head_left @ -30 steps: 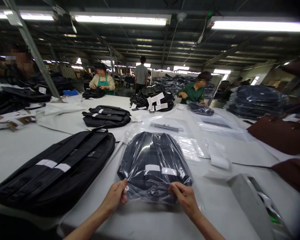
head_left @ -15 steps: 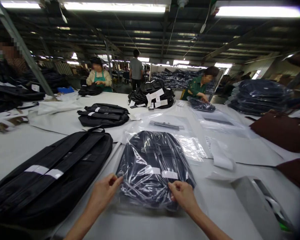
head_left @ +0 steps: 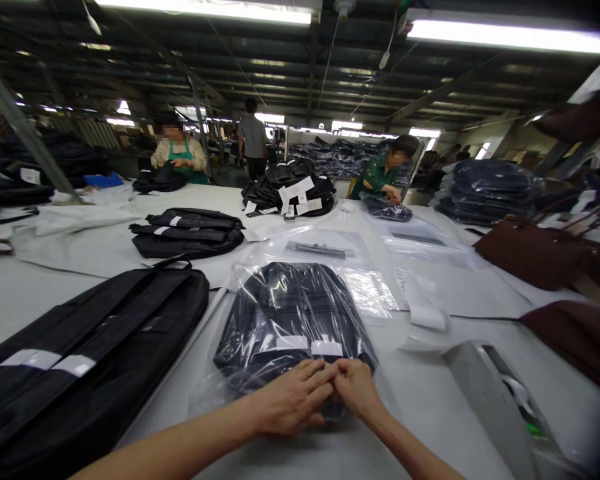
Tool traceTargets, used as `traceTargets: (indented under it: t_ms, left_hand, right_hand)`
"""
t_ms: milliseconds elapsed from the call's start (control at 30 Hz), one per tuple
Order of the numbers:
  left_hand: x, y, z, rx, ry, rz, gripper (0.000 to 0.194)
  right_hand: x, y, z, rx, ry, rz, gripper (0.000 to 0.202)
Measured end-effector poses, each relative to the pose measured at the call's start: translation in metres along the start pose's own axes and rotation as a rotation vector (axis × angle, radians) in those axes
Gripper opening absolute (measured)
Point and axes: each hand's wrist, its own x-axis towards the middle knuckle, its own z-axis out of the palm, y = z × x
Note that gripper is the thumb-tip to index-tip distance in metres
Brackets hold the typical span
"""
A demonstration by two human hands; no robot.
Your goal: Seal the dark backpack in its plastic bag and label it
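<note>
Both hands meet on the near edge of a bagged dark backpack.

Left hand (head_left: 293, 403) and right hand (head_left: 356, 389) touch fingertip to fingertip, pressed flat on the dark navy backpack in a clear glossy plastic bag (head_left: 290, 317), just beyond them on the white table (head_left: 445, 407). Two white labels sit just above the fingertips. A large black bag (head_left: 90, 353) lies close left; bare table right, up to a grey tape dispenser (head_left: 485, 393).

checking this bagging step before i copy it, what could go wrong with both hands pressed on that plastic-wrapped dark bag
The clear plastic bag is loose and wrinkled around the dark bag, so the left hand and right hand pressing together near the white labels could trap air or crease the film. The black laptop bag lies close beside it and may snag the loose edge.
</note>
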Motion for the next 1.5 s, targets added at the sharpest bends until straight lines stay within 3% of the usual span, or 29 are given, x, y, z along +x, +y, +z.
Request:
traceTargets:
  t_ms: [100, 200, 267, 333, 400, 433, 500, 533, 600, 700, 767, 800, 867, 967, 1033, 1167, 1333, 1500]
  left_hand:
    - [-0.003, -0.010, 0.004, -0.060, -0.075, -0.096, 0.081]
    - [-0.006, -0.006, 0.011, -0.056, -0.058, -0.130, 0.088]
    - [-0.007, -0.005, 0.014, -0.051, -0.038, -0.128, 0.082]
    - [-0.007, -0.006, 0.016, -0.049, -0.016, -0.134, 0.077]
    - [-0.008, -0.008, 0.017, -0.050, 0.001, -0.150, 0.074]
    - [-0.008, -0.009, 0.017, -0.052, 0.000, -0.156, 0.074]
    - [-0.009, -0.010, 0.016, -0.051, -0.016, -0.163, 0.075]
    - [-0.009, -0.010, 0.016, -0.049, -0.025, -0.168, 0.075]
    - [-0.008, -0.009, 0.015, -0.044, -0.038, -0.178, 0.074]
    - [-0.006, -0.008, 0.013, -0.041, -0.036, -0.184, 0.073]
    - [-0.005, -0.006, 0.011, -0.042, -0.038, -0.194, 0.073]
    - [-0.005, -0.005, 0.010, -0.043, -0.044, -0.204, 0.074]
    - [-0.004, -0.004, 0.008, -0.045, -0.068, -0.225, 0.075]
    - [-0.004, -0.003, 0.006, -0.050, -0.091, -0.241, 0.077]
    - [-0.005, -0.004, 0.007, -0.061, -0.099, -0.235, 0.076]
    - [-0.005, -0.008, 0.010, -0.062, -0.109, -0.184, 0.072]
    - [-0.004, -0.008, 0.011, -0.065, -0.125, -0.197, 0.071]
    - [-0.004, -0.010, 0.015, -0.056, -0.078, -0.191, 0.068]
  right_hand:
    - [0.004, -0.002, 0.000, 0.073, -0.129, 0.083, 0.036]
    - [0.019, -0.010, -0.013, 0.140, -0.290, 0.169, 0.042]
    - [0.032, -0.013, -0.038, 0.149, -0.308, 0.210, 0.046]
    - [0.036, -0.009, -0.077, 0.139, -0.222, 0.215, 0.049]
    - [0.022, 0.005, -0.120, 0.086, -0.116, 0.115, 0.050]
    - [0.008, 0.016, -0.138, 0.015, -0.105, -0.049, 0.052]
    - [-0.026, 0.043, -0.161, -0.282, -0.177, -0.329, 0.082]
    - [-0.043, 0.057, -0.164, -0.436, -0.199, -0.457, 0.096]
    - [-0.065, 0.079, -0.156, -0.655, -0.194, -0.662, 0.101]
    - [-0.066, 0.090, -0.125, -0.714, -0.174, -0.902, 0.076]
    - [-0.055, 0.086, -0.106, -0.578, -0.181, -0.983, 0.047]
    - [-0.050, 0.082, -0.099, -0.462, -0.161, -0.950, 0.035]
    - [-0.042, 0.078, -0.093, -0.178, -0.060, -0.693, 0.022]
    - [-0.036, 0.080, -0.091, 0.206, 0.134, -0.136, 0.036]
    - [-0.033, 0.089, -0.089, 0.380, 0.204, 0.075, 0.041]
    - [-0.030, 0.107, -0.080, 0.634, 0.261, 0.278, 0.038]
    - [-0.027, 0.116, -0.073, 0.738, 0.248, 0.383, 0.036]
    - [-0.018, 0.119, -0.092, 0.863, 0.181, 0.569, 0.032]
